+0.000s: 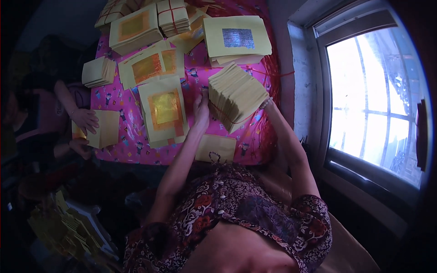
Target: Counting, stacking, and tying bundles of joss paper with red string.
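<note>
While both forearms reach up over the table, the person's got a thick bundle of folded yellow paper sitting tilted between their hands, above the right part of a pink cartoon-print tablecloth. Left hand is up against the bundle's left side, gripping it along that edge. Right hand is at the far right corner, mostly tucked out of sight behind the paper, so I honestly can't tell how its fingers are closed. There's a beaded bracelet on that wrist. A thin red string runs across the lower part of the bundle.

Just beyond it there's a big yellow stack with a silvery rectangle on top, and a mess of red strands hangs along the table's right side. Left of the bundle you've got yellow sheets with a shiny gold patch, then more with orange patches overlapping behind, and further back a brick of paper tied in red. One flat yellow sheet lies at the near edge.

Over on the left, a co-worker's hand is spread flat on a folded yellow sheet. Bright window off to the right.
</note>
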The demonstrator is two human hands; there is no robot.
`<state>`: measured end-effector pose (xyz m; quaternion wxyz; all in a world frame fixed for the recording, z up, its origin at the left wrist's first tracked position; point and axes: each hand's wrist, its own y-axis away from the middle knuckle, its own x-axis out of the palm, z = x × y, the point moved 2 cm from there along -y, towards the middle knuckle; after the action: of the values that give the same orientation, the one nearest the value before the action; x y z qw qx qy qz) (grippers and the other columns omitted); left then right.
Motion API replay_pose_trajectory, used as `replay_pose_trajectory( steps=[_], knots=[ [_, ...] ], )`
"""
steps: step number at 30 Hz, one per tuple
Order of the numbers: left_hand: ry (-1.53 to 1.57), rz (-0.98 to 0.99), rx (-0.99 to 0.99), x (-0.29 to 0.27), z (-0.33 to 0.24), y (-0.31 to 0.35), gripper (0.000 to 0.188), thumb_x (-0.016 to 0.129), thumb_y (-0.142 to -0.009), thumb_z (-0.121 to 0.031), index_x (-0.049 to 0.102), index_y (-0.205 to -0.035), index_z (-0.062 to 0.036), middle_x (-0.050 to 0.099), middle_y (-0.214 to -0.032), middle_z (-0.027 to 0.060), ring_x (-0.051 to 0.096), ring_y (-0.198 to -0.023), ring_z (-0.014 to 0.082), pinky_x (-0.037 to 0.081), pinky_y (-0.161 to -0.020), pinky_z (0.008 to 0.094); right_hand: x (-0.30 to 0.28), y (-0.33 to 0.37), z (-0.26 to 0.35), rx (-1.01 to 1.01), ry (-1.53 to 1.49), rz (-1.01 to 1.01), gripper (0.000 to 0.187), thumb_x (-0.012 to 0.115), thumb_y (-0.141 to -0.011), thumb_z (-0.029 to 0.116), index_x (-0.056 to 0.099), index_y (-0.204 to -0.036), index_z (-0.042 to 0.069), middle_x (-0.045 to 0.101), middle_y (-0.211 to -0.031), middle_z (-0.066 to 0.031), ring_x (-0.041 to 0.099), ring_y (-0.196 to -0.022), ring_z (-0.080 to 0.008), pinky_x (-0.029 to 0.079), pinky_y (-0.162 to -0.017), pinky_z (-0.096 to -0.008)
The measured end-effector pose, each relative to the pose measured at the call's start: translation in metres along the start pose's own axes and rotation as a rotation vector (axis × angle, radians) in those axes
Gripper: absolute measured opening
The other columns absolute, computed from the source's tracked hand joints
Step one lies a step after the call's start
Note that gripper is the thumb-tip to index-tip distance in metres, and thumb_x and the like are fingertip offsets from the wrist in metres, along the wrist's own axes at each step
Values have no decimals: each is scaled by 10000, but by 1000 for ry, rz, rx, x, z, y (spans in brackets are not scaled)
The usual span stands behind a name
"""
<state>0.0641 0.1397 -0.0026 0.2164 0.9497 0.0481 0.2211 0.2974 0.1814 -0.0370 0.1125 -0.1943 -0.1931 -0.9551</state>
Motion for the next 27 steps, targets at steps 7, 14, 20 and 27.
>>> replay_pose_trajectory(
  steps=[7, 14, 20, 27],
  knots=[
    [-842, 458, 909, 48, -71, 17, 139, 467, -901, -89, 597, -943, -64, 637, -994, 56, 540, -1010, 243, 404, -879, 337, -6, 27, 45, -167, -36, 48, 106, 542, -914, 179, 581, -899, 82, 614, -853, 32, 571, -745, -51, 474, -655, -224],
    [-1101, 564, 954, 5, -23, 20, 174, 522, -786, 5, 579, -931, -73, 650, -1045, 48, 538, -1048, 265, 414, -889, 364, 1, 19, 6, -69, 88, 1, 156, 538, -922, 223, 585, -867, 85, 606, -837, 32, 548, -747, -44, 453, -675, -218],
    [-1021, 442, 718, 21, 0, 29, 120, 464, -890, -85, 570, -906, -32, 661, -911, 94, 580, -870, 267, 430, -771, 378, -12, 27, -9, -64, 146, -19, 162, 564, -907, 215, 608, -921, 59, 629, -872, 18, 571, -793, -57, 464, -717, -223],
    [-1121, 259, 381, 53, -6, 18, 154, 425, -899, -110, 556, -898, -29, 656, -777, 95, 605, -796, 274, 436, -738, 392, -3, 43, 22, -113, 313, -71, 176, 606, -880, 182, 631, -944, 21, 657, -883, -7, 580, -802, -63, 467, -720, -229]
  ],
)
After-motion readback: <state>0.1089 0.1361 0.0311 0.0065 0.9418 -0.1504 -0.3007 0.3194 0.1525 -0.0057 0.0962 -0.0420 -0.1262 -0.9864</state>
